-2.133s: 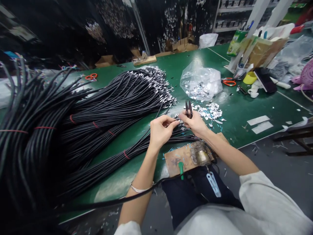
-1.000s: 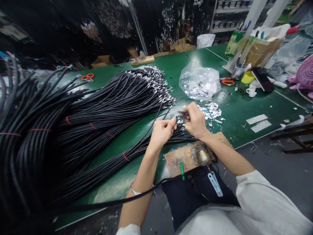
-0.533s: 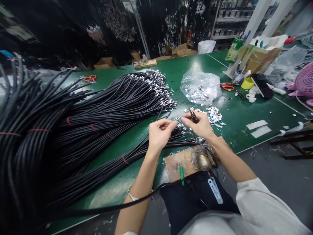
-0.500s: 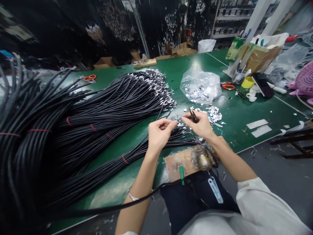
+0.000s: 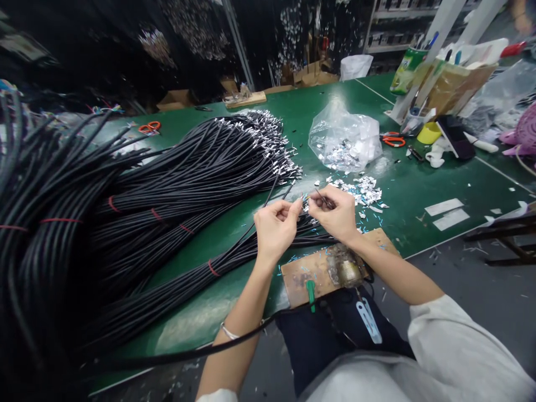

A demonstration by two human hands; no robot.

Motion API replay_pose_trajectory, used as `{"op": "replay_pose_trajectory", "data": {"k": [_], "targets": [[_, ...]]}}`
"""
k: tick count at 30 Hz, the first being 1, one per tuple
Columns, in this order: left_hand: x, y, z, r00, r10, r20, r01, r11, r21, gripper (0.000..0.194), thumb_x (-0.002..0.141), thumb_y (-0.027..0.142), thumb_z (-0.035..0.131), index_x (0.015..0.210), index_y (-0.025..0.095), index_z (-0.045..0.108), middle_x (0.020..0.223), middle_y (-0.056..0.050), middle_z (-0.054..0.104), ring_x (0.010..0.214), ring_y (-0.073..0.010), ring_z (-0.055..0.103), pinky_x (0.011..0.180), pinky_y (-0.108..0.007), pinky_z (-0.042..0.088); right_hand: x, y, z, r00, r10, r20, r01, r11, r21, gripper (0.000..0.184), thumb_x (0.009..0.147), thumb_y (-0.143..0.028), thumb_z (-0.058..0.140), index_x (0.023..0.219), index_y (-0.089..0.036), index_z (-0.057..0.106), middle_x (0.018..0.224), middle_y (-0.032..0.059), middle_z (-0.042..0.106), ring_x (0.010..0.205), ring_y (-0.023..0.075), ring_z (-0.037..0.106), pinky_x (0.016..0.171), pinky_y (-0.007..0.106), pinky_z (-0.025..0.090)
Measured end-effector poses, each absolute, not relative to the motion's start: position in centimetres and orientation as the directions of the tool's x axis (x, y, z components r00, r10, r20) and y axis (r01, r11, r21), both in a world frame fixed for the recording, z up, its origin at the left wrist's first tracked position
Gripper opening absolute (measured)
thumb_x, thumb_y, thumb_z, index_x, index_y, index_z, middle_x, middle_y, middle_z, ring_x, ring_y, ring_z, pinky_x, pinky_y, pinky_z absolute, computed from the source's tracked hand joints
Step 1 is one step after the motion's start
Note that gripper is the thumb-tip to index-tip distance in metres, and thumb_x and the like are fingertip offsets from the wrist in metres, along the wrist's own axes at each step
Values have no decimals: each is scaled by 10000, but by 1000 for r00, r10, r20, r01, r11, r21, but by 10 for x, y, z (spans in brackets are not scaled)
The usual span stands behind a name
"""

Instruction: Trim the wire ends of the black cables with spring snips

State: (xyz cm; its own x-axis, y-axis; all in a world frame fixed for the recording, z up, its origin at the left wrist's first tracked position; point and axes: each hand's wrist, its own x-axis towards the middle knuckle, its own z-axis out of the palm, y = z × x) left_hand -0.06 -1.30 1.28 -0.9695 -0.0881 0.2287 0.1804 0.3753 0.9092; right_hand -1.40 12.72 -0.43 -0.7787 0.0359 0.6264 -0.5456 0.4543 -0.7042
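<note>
The left hand [image 5: 276, 226] is pinching narrowly, thumb against forefinger, and is gripping a small spray of thin coloured wires [image 5: 305, 200]; the cable behind them is mostly hidden by the palm. The right hand [image 5: 335, 211] is bringing thumb and fingertip close to the same wires, just beside the left, while its curled fingers are holding a pair of dark snips [image 5: 324, 199] — whether its fingertips are touching a wire, I cannot tell.

Beneath both hands a bundle of black cables [image 5: 243, 251] is lying on the green table [image 5: 460, 178], with a red tie [image 5: 213, 268] circling it. Nearer the body, a wooden board [image 5: 304, 273] is carrying a grimy metal pot [image 5: 349, 271] and a green handle [image 5: 310, 293]. A black cord [image 5: 234, 343] is crossing the left forearm.

Past the right hand, white and blue scraps [image 5: 367, 190] are lying in a heap, and a clear bag [image 5: 345, 144] is holding more. To the left, a bigger pile of cables [image 5: 196, 167] is spreading its pale ends towards the bag.

Further right, orange scissors [image 5: 394, 140], a roll of yellow tape [image 5: 428, 133] and a dark phone [image 5: 456, 137] are sitting near a green can [image 5: 404, 75] — its printed label is showing, but too small for reading. Two pale strips [image 5: 444, 207] are lying near the edge.
</note>
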Motion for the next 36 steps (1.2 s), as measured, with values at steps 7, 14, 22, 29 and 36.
{"op": "replay_pose_trajectory", "data": {"k": [7,14,22,29,36], "targets": [[-1,-13,14,-963,-116,245,183,391,902,368,781,426,595,558,134,609,466,14,528,430,-72,399,440,-209,303,-12,136,-19,-466,-303,831,-785,575,-230,266,839,-128,497,1042,-182,660,808,58,699,719,152,633,627,273,498],[-3,-13,12,-967,-123,221,181,277,944,352,768,437,617,586,136,600,487,19,522,422,-65,392,431,-201,313,-11,130,-11,-596,-114,795,-697,566,-441,134,779,-183,590,856,-209,696,743,21,695,644,134,612,586,267,483],[-4,-12,9,-952,-87,293,258,289,922,270,754,349,639,600,134,588,502,25,512,441,-58,403,441,-183,324,-13,129,-6,-678,-68,732,-654,510,-558,157,711,-173,620,837,-171,714,739,32,709,630,137,627,580,258,486],[-7,-26,13,-984,144,109,139,222,965,261,748,378,651,702,123,691,498,1,563,446,-84,483,432,-194,348,-12,131,-7,-665,-90,742,-654,549,-520,104,713,-163,626,780,-151,704,689,33,688,625,138,624,585,250,484],[-8,-28,16,-968,-2,252,250,126,960,179,654,288,747,643,131,661,552,6,596,470,-80,509,463,-199,397,-10,131,-1,-735,-47,676,-619,455,-641,98,715,-185,627,761,-176,713,671,13,681,587,122,596,568,253,467]]}}
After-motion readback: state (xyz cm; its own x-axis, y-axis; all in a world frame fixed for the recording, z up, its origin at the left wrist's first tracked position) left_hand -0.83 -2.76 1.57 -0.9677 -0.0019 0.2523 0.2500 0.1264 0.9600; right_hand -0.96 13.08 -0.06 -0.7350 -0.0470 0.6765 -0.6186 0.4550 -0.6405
